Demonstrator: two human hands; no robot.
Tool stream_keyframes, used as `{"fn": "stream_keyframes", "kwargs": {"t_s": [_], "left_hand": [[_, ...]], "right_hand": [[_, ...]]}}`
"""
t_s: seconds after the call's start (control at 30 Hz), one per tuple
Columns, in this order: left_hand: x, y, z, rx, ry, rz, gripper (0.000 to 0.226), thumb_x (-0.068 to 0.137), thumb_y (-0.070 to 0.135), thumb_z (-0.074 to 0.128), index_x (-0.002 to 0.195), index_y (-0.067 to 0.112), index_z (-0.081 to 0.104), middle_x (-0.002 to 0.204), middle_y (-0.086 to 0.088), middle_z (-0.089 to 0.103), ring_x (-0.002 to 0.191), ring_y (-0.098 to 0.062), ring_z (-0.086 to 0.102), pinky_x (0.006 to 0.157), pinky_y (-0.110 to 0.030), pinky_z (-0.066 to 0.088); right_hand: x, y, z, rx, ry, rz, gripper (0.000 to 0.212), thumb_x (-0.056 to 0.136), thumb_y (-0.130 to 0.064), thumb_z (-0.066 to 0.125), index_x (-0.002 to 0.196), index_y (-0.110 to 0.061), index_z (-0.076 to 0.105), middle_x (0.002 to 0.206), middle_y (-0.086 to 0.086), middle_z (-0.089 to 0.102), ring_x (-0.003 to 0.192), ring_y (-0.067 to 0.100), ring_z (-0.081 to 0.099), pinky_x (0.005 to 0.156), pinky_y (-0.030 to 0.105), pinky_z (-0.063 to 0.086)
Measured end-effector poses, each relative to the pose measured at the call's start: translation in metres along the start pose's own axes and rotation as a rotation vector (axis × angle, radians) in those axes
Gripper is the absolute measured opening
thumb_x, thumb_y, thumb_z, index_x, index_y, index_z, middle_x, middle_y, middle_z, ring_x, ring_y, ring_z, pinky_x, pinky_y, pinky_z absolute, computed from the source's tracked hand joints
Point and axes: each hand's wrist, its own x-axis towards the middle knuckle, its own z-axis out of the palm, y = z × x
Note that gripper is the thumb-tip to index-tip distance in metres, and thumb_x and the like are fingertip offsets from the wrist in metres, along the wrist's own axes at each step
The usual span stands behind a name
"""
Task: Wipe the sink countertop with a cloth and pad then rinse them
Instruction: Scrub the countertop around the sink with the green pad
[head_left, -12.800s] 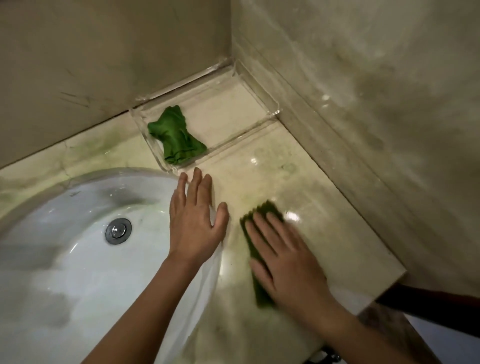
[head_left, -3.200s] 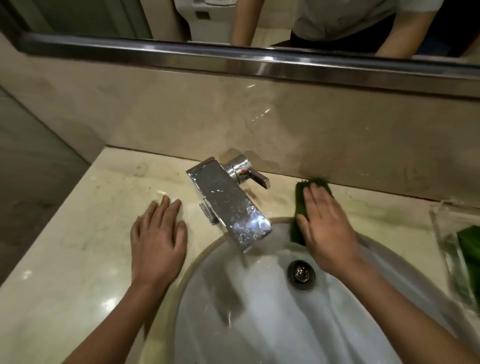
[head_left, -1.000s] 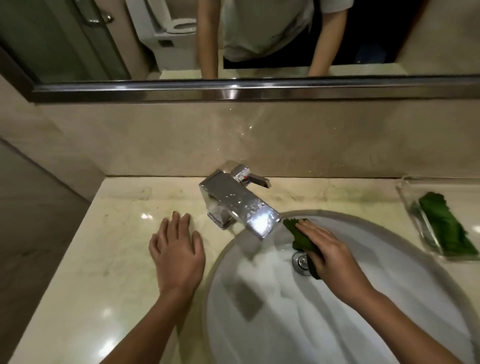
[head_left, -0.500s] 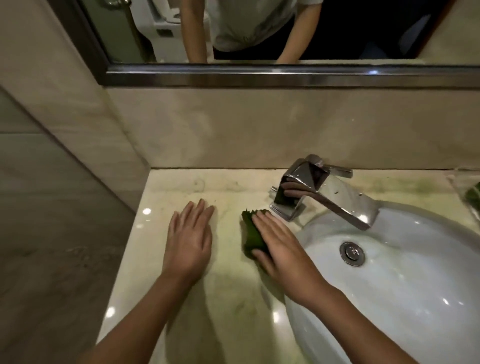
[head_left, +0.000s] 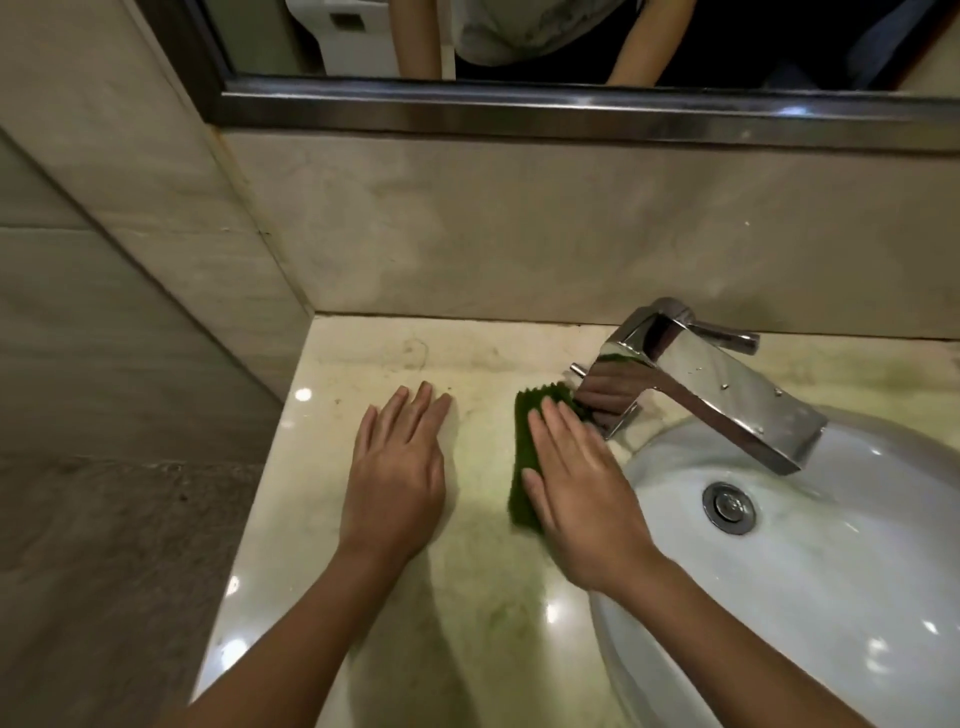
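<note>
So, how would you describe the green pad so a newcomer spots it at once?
Start at the chrome faucet over the white basin. Just left of its base, on the beige countertop, lies the pad under the flat right hand. It is the only dark green thing there, with a zigzag far edge.

Most of the green pad (head_left: 522, 467) lies hidden under the right hand (head_left: 582, 483). The basin (head_left: 841, 613) runs off the right and bottom edges; the mirror (head_left: 727, 41) off the top.
</note>
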Motion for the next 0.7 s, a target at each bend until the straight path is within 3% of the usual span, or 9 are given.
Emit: {"fn": "stream_keyframes", "kwargs": {"t_s": [0.13,0.2,0.27,0.37,0.47,0.57,0.7], "left_hand": [[0.0,0.001,-0.001,-0.021,-0.019,-0.009,0.05,0.095,0.027,0.022,0.143,0.021,0.037,0.148,0.0,0.038,0.141,-0.016,0.024,0.117,-0.039,0.014],[0.0,0.001,-0.003,-0.035,-0.019,-0.007,0.05,0.095,0.027,0.022,0.143,0.022,0.036,0.148,0.0,0.039,0.141,-0.016,0.025,0.117,-0.039,0.014],[0.001,0.002,-0.003,-0.028,-0.011,-0.018,0.051,0.094,0.026,0.023,0.143,0.021,0.037,0.148,-0.001,0.04,0.14,-0.017,0.027,0.117,-0.039,0.016],[0.0,0.002,-0.002,-0.016,0.001,-0.007,0.05,0.094,0.025,0.024,0.142,0.019,0.04,0.146,-0.002,0.042,0.139,-0.019,0.029,0.116,-0.042,0.019],[0.001,0.001,-0.004,-0.031,-0.007,-0.003,0.051,0.094,0.025,0.024,0.141,0.018,0.04,0.146,-0.003,0.042,0.139,-0.019,0.03,0.116,-0.043,0.019],[0.002,0.003,-0.003,-0.008,-0.008,0.002,0.05,0.094,0.023,0.026,0.14,0.015,0.043,0.144,-0.006,0.044,0.138,-0.023,0.033,0.114,-0.046,0.023],[0.002,0.006,-0.002,0.027,0.041,0.059,0.045,0.091,0.014,0.037,0.134,0.011,0.051,0.141,-0.008,0.049,0.135,-0.029,0.038,0.11,-0.05,0.03]], "right_hand": [[-0.016,-0.044,0.005,0.106,-0.03,-0.155,0.053,0.095,-0.035,0.033,0.143,-0.012,0.035,0.149,0.006,0.035,0.138,0.021,0.028,0.111,0.046,0.024],[-0.049,-0.029,-0.006,0.066,-0.072,-0.219,0.054,0.094,-0.038,0.034,0.143,-0.015,0.037,0.149,0.001,0.034,0.137,0.017,0.03,0.111,0.041,0.023],[-0.05,-0.004,-0.009,0.045,-0.044,-0.158,0.053,0.095,-0.038,0.031,0.143,-0.016,0.036,0.15,0.0,0.032,0.138,0.016,0.028,0.113,0.037,0.023],[-0.009,-0.006,-0.002,0.056,0.001,0.004,0.051,0.095,-0.031,0.029,0.139,-0.009,0.042,0.146,0.008,0.038,0.136,0.025,0.034,0.11,0.044,0.031],[-0.019,-0.028,0.005,0.074,-0.001,-0.105,0.049,0.094,-0.027,0.033,0.139,-0.012,0.043,0.146,0.005,0.04,0.136,0.022,0.034,0.115,0.037,0.02],[-0.054,-0.016,0.002,0.069,-0.005,-0.207,0.049,0.092,-0.027,0.036,0.138,-0.015,0.045,0.146,0.001,0.04,0.136,0.017,0.031,0.115,0.034,0.018],[-0.045,-0.008,0.005,0.163,0.037,0.019,0.049,0.092,-0.024,0.034,0.139,-0.014,0.043,0.147,-0.003,0.035,0.139,0.012,0.021,0.115,0.026,0.009]]}}
